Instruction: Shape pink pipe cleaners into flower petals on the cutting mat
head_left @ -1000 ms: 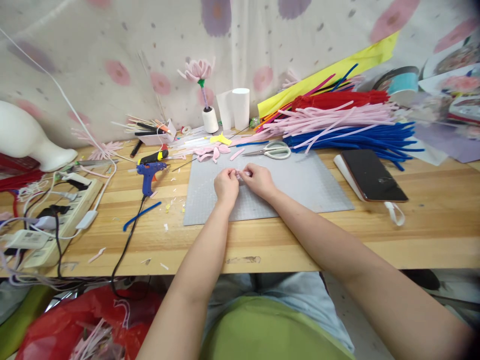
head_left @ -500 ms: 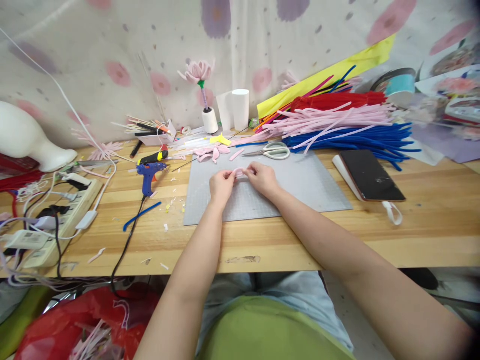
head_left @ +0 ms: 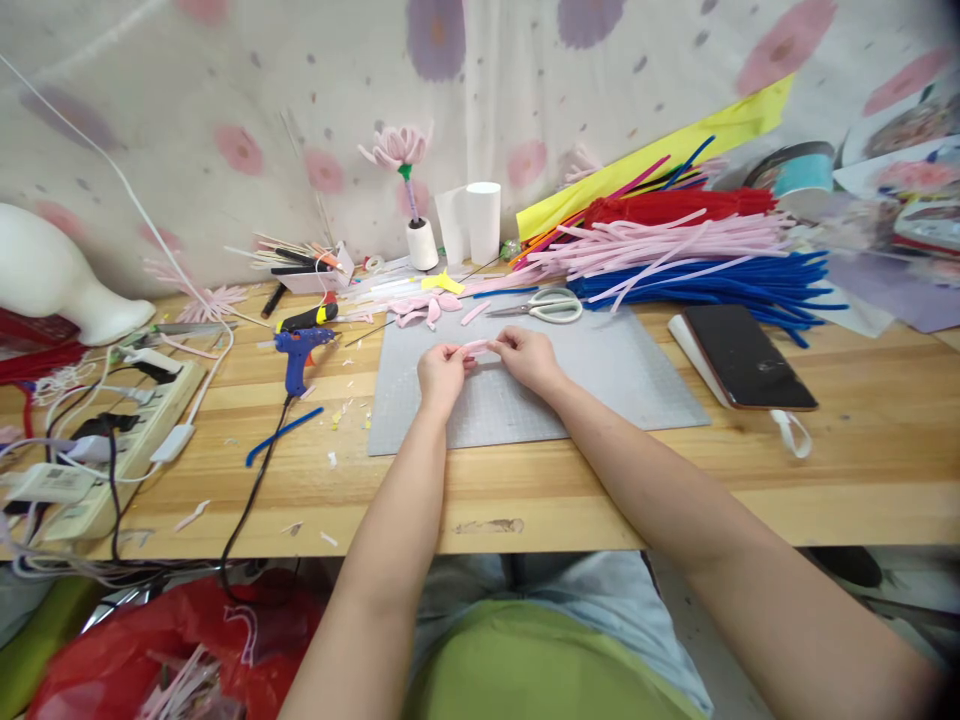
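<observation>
Over the grey cutting mat (head_left: 517,410), my left hand (head_left: 441,376) and my right hand (head_left: 529,358) pinch the two ends of a short pink pipe cleaner piece (head_left: 476,348). It stretches nearly flat between my fingertips, and its ends are hidden in them. Just beyond lie several pink pipe cleaner petals (head_left: 420,308) and a loose pink piece (head_left: 475,313). Scissors (head_left: 553,305) with pale handles rest at the mat's far edge, close to my right hand.
A blue glue gun (head_left: 298,352) and a power strip (head_left: 131,450) with cables sit left. Pink (head_left: 660,245) and blue pipe cleaners (head_left: 750,285) are heaped behind. A pink flower (head_left: 397,148) stands in a white spool. A phone (head_left: 748,357) lies right; a red bag (head_left: 97,650) is below.
The pink piece was arched between my fingers and is now straighter. Both hands stay in nearly the same place, and the view has shifted very slightly.
</observation>
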### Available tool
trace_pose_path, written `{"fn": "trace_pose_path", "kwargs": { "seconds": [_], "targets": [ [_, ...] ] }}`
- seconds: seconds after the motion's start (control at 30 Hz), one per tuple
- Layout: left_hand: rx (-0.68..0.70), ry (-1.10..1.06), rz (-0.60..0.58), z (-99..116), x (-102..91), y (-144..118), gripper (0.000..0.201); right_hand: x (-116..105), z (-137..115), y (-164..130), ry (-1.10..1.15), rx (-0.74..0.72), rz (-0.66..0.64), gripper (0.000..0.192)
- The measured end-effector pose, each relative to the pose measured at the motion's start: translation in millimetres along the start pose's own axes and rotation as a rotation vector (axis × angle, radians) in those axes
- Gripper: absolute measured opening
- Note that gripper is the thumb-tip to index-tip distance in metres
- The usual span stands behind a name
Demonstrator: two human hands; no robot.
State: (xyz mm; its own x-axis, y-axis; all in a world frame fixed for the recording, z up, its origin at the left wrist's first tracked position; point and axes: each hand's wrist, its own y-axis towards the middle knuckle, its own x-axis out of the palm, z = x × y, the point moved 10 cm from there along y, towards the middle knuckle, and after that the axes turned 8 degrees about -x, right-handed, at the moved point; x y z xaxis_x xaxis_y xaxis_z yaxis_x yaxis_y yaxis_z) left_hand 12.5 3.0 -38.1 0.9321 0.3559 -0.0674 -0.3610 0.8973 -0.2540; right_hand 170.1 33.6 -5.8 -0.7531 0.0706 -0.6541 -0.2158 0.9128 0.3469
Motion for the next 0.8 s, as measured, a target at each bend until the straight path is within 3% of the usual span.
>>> {"fn": "trace_pose_path", "kwargs": {
  "seconds": [0.23,0.33,0.43,0.6,0.8],
  "targets": [
    [0.028,0.051,-0.12,-2.3,7.2,3.1,0.01,3.3,-0.4,-0.8,0.047,-0.082,-0.105,0.022],
    [0.097,0.137,-0.135,3.9,8.3,1.8,0.022,9.3,-11.0,-2.8,0.08,-0.158,-0.181,0.021],
    [0.178,0.26,-0.137,8.7,12.5,-0.3,0.021,15.2,-16.5,-4.0,0.131,-0.184,-0.214,0.022],
    [0.238,0.377,-0.087,11.2,13.9,-4.0,0.016,19.2,-10.8,-3.6,0.268,-0.144,-0.192,0.02],
    [0.298,0.458,0.015,19.4,10.2,-10.9,0.013,10.4,-13.9,-3.6,0.086,-0.117,-0.124,0.015]
  ]
}}
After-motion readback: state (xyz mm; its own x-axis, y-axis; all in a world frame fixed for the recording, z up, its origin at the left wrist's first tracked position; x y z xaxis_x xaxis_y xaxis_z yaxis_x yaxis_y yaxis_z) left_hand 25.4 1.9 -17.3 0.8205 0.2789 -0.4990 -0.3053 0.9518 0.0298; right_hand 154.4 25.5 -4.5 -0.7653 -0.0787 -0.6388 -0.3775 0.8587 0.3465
